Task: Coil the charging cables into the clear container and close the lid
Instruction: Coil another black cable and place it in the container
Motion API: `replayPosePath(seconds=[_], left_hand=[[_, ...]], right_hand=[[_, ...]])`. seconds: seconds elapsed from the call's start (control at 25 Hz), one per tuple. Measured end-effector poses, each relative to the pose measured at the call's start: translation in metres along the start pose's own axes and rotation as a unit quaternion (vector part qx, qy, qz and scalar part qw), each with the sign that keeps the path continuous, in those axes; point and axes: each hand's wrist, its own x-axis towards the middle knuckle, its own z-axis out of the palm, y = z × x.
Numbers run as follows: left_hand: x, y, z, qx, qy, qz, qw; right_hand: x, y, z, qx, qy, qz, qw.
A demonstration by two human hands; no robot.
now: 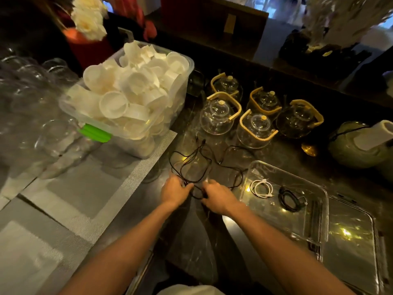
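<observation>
dark, glossy desk (212, 241) carries everything here, with a grey woven mat off to the left side and glass teapots (238, 107) standing well beyond the fingers. both hands meet at the near end of a loose black cable (191, 160): the left hand (174, 191) has its fingers curled and pinching a bunch of strands, and the right hand (217, 199) closes on the same cable just beside it. whether the right thumb is pressing the strand is too blurred to tell. the rest of the cable sprawls in wide, untidy loops just past the fingertips, one run trailing toward the clear container (314, 222), which sits open to the right of the right hand. inside it already lie a coiled white cable (262, 189) and a coiled black one (290, 199), apart from each other. what seems to be the lid (361, 241) lies flat beyond the container's right wall.

to do this step well, i judge the left hand should stay as the anchor while the right feeds even loops into it, drawing slack slowly so the far plugs do not snag. keep the loops small enough to fit beside the two coils.
</observation>
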Motion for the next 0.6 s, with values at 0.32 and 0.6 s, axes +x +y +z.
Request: replayPosePath(seconds=[0.32, 0.6], left_hand=[[-0.002, 0.004, 0.000, 0.064, -0.047, -0.001, 0.997], [-0.011, 0.056, -0.019, -0.351, -0.098, 0.062, 0.929]], right_hand=[[-0.010, -0.002, 0.016, -0.058, 0.060, -0.041, 0.996], [-0.050, 0.004, -0.009, 0.247, 0.208, -0.020, 0.946]])
